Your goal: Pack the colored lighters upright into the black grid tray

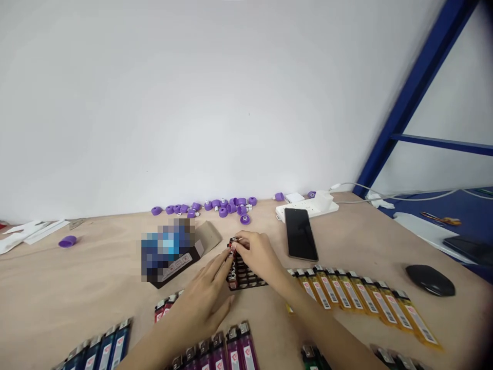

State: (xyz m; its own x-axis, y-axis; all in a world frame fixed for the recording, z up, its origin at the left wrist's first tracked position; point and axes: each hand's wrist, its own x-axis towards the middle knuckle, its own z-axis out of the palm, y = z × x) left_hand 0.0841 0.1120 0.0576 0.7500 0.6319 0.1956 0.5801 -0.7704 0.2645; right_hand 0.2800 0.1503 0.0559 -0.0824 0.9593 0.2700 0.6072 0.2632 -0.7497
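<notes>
At the middle of the wooden table, a dark block of packed lighters (244, 272) lies under both hands. My left hand (202, 300) pinches a red lighter (232, 272) at the block's left edge. My right hand (258, 252) reaches over from the other side, its fingertips on the top of that same lighter. Around the hands lie rows of lighters: yellow (358, 303) to the right, purple (231, 349) and blue (102, 349) near the front edge, red (164, 307) under my left hand, and green (311, 357) at the bottom.
Purple caps (204, 207) are scattered along the wall. Nearby are a black phone (301, 234), a white power strip (308, 209), a black mouse (430, 280) and a blurred package on cardboard (169, 249). A blue metal frame (416, 92) rises at right.
</notes>
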